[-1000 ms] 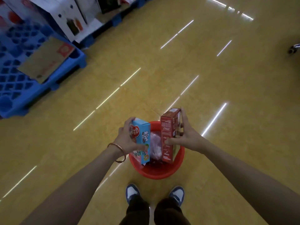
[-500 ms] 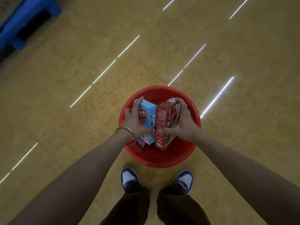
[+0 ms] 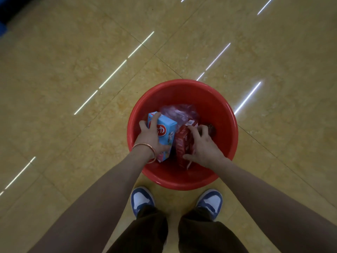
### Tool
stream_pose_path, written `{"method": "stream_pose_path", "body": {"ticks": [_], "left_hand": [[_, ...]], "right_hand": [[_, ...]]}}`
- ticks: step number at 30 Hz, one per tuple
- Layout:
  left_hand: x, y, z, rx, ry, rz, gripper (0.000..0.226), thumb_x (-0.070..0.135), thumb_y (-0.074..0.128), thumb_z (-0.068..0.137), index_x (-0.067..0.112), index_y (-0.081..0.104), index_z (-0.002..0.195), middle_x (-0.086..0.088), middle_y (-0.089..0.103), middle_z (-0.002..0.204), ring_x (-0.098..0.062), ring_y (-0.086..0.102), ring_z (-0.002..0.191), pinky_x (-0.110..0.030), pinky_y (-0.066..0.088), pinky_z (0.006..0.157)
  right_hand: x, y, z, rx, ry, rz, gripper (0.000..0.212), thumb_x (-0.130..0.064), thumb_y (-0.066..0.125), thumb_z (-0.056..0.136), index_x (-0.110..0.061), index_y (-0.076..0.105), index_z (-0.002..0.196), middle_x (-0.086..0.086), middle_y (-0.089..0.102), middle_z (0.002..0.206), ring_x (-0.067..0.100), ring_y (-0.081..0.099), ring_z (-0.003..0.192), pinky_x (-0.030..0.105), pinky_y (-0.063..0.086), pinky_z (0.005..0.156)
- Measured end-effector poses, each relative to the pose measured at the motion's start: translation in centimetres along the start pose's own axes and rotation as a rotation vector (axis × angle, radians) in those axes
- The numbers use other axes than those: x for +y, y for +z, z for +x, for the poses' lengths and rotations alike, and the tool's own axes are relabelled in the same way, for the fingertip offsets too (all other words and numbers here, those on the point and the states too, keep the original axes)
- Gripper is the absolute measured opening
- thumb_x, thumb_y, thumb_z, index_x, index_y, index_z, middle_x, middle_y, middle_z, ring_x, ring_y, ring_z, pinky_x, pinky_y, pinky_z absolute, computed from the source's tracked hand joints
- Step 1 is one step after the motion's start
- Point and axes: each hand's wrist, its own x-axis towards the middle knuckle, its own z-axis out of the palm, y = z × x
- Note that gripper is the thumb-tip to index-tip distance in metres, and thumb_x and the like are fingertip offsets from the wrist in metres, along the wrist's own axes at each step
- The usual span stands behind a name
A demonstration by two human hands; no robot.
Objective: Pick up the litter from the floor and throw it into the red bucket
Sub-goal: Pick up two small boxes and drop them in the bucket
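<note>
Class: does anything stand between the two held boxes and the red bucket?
Nothing visible. The blue box in the left hand and the red box in the right hand are already inside the rim of the red bucket; a plastic bag lies in it just beyond them.

This is a big indoor room, most likely a shop or a store hall, though it is hard to tell which. The floor (image 3: 73, 73) is made of large, shiny yellow tiles with thin dark lines (image 3: 165, 61) between them. Long bright stripes (image 3: 113, 73) shine on it in rows — the glow of tube lamps above. A red bucket (image 3: 182, 88) stands on the tiles. Inside its rim are a blue carton (image 3: 166, 131) and a red carton (image 3: 181, 143) with printed labels — packs like shops sell.
</note>
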Motion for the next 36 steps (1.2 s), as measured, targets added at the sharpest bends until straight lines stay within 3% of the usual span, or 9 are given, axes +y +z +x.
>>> {"method": "stream_pose_path", "body": {"ticks": [3,5,8,10,16,23,30,36], "left_hand": [[-0.5,1.1,0.1,-0.046,0.028,0.041,0.111,0.022,0.082,0.060,0.040,0.009,0.142,-0.012,0.017,0.134,-0.039,0.056,0.102,-0.043,0.048,0.091],[-0.7,1.7,0.2,-0.058,0.046,0.039,0.112,0.021,0.082,0.060,0.039,0.010,0.143,-0.012,0.017,0.134,-0.039,0.054,0.105,-0.044,0.048,0.091],[-1.0,2.2,0.3,-0.050,0.050,0.015,0.112,0.020,0.083,0.060,0.039,0.011,0.143,-0.012,0.017,0.134,-0.038,0.054,0.104,-0.043,0.048,0.091],[-1.2,2.3,0.4,-0.041,0.050,0.017,0.112,0.020,0.083,0.059,0.039,0.011,0.142,-0.012,0.017,0.134,-0.038,0.055,0.104,-0.043,0.049,0.091],[-1.5,2.7,0.8,0.036,0.013,0.029,0.117,0.028,0.086,0.056,0.039,0.008,0.143,-0.014,0.021,0.129,-0.041,0.053,0.105,-0.046,0.045,0.095],[-1.3,4.7,2.0,-0.050,-0.003,0.173,0.114,0.032,0.082,0.064,0.042,0.000,0.144,-0.022,0.006,0.146,-0.047,0.038,0.123,-0.052,0.039,0.100],[-1.5,6.8,4.1,-0.075,0.005,0.236,0.110,0.031,0.078,0.069,0.039,-0.001,0.145,-0.024,0.005,0.145,-0.044,0.035,0.127,-0.049,0.036,0.104],[-1.5,8.5,5.2,-0.156,-0.045,0.235,0.113,0.026,0.076,0.073,0.047,-0.012,0.141,-0.022,-0.005,0.150,-0.046,0.016,0.136,-0.054,0.031,0.106]], "right_hand": [[-0.2,-0.5,1.8,0.025,-0.145,-0.322,0.094,-0.036,0.075,0.076,-0.011,0.018,0.147,0.009,-0.004,0.158,0.027,0.009,0.145,0.038,0.022,0.116],[-0.5,-1.5,3.0,-0.081,-0.277,-0.512,0.092,-0.030,0.073,0.079,-0.007,0.017,0.148,0.008,-0.002,0.159,0.023,0.009,0.146,0.033,0.014,0.118],[-0.6,-1.9,3.6,-0.182,-0.295,-0.569,0.072,-0.015,0.068,0.083,-0.008,0.026,0.141,0.012,0.037,0.145,0.028,0.041,0.130,0.034,0.034,0.104],[-0.5,-1.4,3.3,-0.160,-0.269,-0.555,0.057,-0.013,0.062,0.085,-0.011,0.031,0.134,0.011,0.051,0.129,0.032,0.055,0.112,0.041,0.044,0.090],[-1.1,-0.8,2.1,-0.264,-0.313,-0.579,0.060,-0.040,0.068,0.083,-0.016,0.042,0.131,0.006,0.054,0.127,0.028,0.055,0.113,0.036,0.044,0.086],[-1.0,1.9,1.7,-0.347,-0.230,-0.655,0.068,-0.024,0.071,0.082,-0.013,0.035,0.140,0.008,0.052,0.131,0.029,0.053,0.116,0.038,0.045,0.088],[0.1,2.8,3.7,-0.329,-0.185,-0.715,0.045,-0.008,0.057,0.090,-0.010,0.045,0.133,0.011,0.058,0.126,0.031,0.058,0.112,0.036,0.047,0.084],[1.0,2.2,4.6,-0.355,-0.149,-0.700,0.037,-0.003,0.053,0.091,-0.008,0.049,0.127,0.009,0.058,0.126,0.027,0.060,0.111,0.035,0.048,0.082]]}}
